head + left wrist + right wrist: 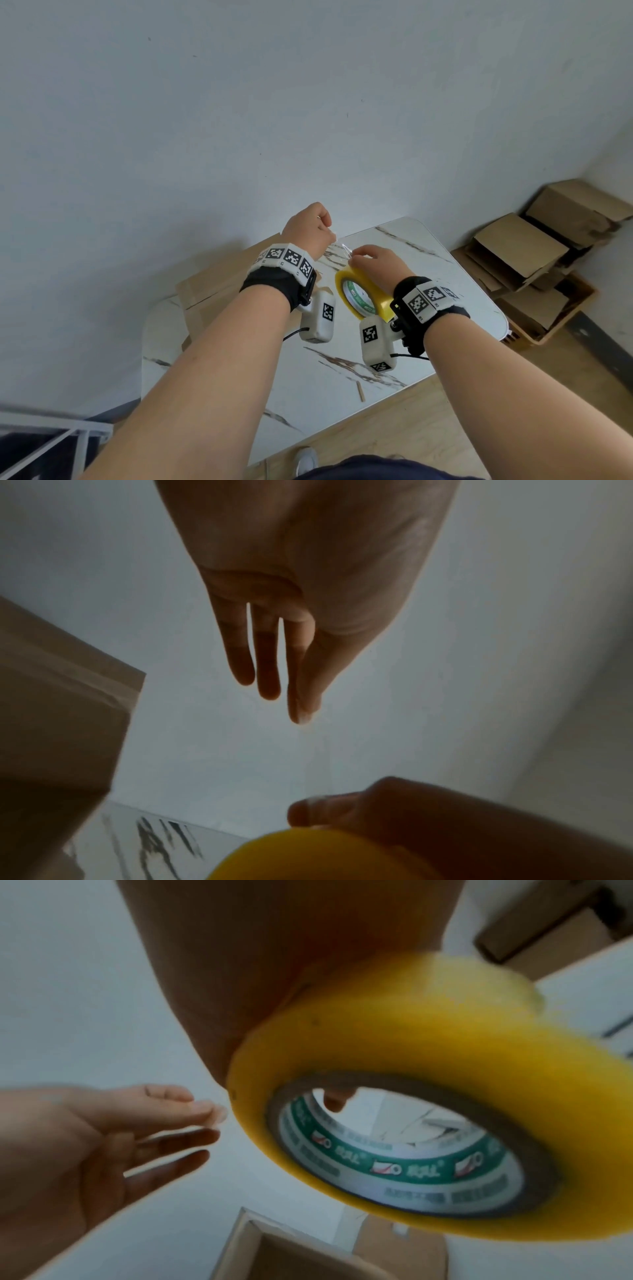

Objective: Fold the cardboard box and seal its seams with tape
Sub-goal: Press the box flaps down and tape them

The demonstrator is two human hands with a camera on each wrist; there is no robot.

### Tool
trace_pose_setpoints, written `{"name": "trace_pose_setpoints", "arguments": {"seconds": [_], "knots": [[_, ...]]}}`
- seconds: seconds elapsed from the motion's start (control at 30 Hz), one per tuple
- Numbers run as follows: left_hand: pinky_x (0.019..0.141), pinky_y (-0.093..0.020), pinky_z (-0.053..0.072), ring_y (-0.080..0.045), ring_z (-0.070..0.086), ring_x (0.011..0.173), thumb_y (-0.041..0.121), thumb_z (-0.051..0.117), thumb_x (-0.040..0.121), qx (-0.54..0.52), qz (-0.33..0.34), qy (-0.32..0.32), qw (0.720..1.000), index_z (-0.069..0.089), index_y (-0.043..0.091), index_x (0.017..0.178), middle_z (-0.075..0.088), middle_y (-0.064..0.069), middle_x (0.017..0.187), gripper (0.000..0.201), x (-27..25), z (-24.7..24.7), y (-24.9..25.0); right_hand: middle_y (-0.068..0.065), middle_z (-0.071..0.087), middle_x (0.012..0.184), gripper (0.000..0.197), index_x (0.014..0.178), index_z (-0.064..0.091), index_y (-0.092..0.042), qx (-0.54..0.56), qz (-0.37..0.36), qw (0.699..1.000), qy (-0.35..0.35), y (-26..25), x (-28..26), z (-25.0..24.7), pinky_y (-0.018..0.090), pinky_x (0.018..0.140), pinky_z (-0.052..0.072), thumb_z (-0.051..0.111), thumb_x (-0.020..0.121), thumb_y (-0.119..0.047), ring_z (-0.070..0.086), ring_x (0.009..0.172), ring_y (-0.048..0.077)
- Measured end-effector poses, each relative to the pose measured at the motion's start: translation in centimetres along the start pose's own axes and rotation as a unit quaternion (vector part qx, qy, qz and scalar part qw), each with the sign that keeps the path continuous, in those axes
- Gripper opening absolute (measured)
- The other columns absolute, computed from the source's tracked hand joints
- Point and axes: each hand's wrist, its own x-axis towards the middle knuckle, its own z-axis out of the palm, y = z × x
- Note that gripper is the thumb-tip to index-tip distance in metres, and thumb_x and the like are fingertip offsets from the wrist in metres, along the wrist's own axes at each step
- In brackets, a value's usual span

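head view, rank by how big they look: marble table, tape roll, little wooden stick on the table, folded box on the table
1. marble table
2. folded box, partly hidden by the left arm
3. tape roll, held nearer the camera, so it looks larger than it is
4. wooden stick

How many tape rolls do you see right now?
1. The yellow tape roll is held in the right hand above the table, while the left hand pinches its free end. Others may be hidden among the cardboard.
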Motion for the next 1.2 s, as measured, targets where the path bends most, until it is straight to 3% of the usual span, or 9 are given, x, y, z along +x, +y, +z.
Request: {"name": "trace_pose_setpoints", "arguments": {"seconds": [0.13,0.27,0.4,0.5,0.6,0.67,0.83,1.0,1.2], "knots": [[0.071,-0.029,0.051,-0.013,0.064,0.083,0.021,0.07,0.08,0.007,-0.011,-0.015,1.0,0.052,0.026,0.082,0.07,0.006,0.079,0.019,0.0,0.0,-1.0,-0.004,0.063,0.091,0.018,0.1,0.072,-0.023,0.062,-0.008,0.998,0.004,0.3,-0.3,0.0,0.02,0.059,0.039,0.059,0.088,-0.025,0.053,0.075,0.005],[0.078,-0.031,0.052,-0.012,0.063,0.087,0.025,0.066,0.083,0.032,-0.025,-0.032,0.999,0.054,0.028,0.088,0.071,0.008,0.086,0.014,0.1,-0.1,-1.7,-0.007,0.061,0.079,0.015,0.096,0.072,-0.018,0.044,-0.005,0.999,0.001,0.0,-0.2,0.0,0.02,0.056,0.038,0.061,0.088,-0.025,0.052,0.07,0.006],[0.087,-0.033,0.049,-0.019,0.062,0.101,0.03,0.051,0.092,0.074,-0.031,-0.056,0.995,0.053,0.033,0.118,0.066,0.004,0.114,0.027,0.2,-0.4,-3.0,-0.002,0.065,0.076,0.019,0.09,0.073,-0.016,0.006,-0.001,1.0,0.021,-0.8,0.3,0.7,0.021,0.056,0.042,0.063,0.088,-0.032,0.056,0.066,0.011],[0.103,-0.041,0.042,-0.025,0.05,0.124,0.029,0.05,0.091,0.158,-0.052,-0.063,0.984,0.042,0.033,0.136,0.046,0.0,0.144,0.046,0.3,-0.8,-4.9,0.002,0.069,0.08,0.017,0.088,0.074,-0.015,-0.012,0.009,1.0,0.021,-0.8,0.6,1.1,0.022,0.059,0.044,0.065,0.086,-0.029,0.059,0.071,0.015],[0.114,-0.058,0.02,-0.033,0.011,0.146,0.037,0.05,0.089,0.254,-0.1,-0.104,0.956,0.033,0.039,0.142,0.011,0.0,0.16,0.055,-0.4,-1.8,-6.7,0.001,0.068,0.079,0.017,0.086,0.074,-0.015,-0.012,0.014,1.0,0.024,-0.6,0.6,1.3,0.022,0.058,0.044,0.065,0.086,-0.029,0.058,0.068,0.014],[0.111,-0.067,0.01,-0.033,0.002,0.147,0.055,0.049,0.087,0.286,-0.141,-0.126,0.939,0.025,0.044,0.143,0.004,0.001,0.16,0.062,-1.4,-2.3,-7.7,-0.001,0.066,0.076,0.017,0.087,0.074,-0.015,-0.018,0.016,1.0,0.019,-0.5,0.6,1.3,0.021,0.055,0.043,0.065,0.086,-0.03,0.055,0.065,0.011],[0.109,-0.068,0.009,-0.03,0.019,0.142,0.08,0.039,0.075,0.325,-0.146,-0.111,0.928,0.02,0.047,0.145,0.019,-0.002,0.154,0.08,-3.1,-1.8,-9.2,0.0,0.067,0.078,0.02,0.087,0.076,-0.014,-0.037,0.019,0.999,0.011,-0.4,0.7,1.5,0.021,0.053,0.04,0.065,0.085,-0.03,0.054,0.064,0.009],[0.101,-0.061,0.031,-0.032,0.025,0.132,0.075,0.049,0.075,0.265,-0.166,-0.069,0.947,0.032,0.046,0.137,0.028,-0.006,0.141,0.07,-4.1,-0.5,-8.6,0.005,0.07,0.08,0.021,0.086,0.077,-0.012,-0.035,0.026,0.999,0.003,-0.3,0.7,1.8,0.021,0.053,0.04,0.065,0.083,-0.029,0.055,0.064,0.013],[0.101,-0.062,0.028,-0.033,0.031,0.128,0.061,0.055,0.071,0.239,-0.194,-0.053,0.95,0.042,0.041,0.124,0.034,-0.008,0.134,0.058,-5.1,0.5,-6.8,0.004,0.067,0.075,0.019,0.08,0.074,-0.012,-0.072,0.018,0.997,-0.008,-0.4,0.5,1.6,0.021,0.051,0.041,0.064,0.084,-0.028,0.054,0.061,0.012]]}}
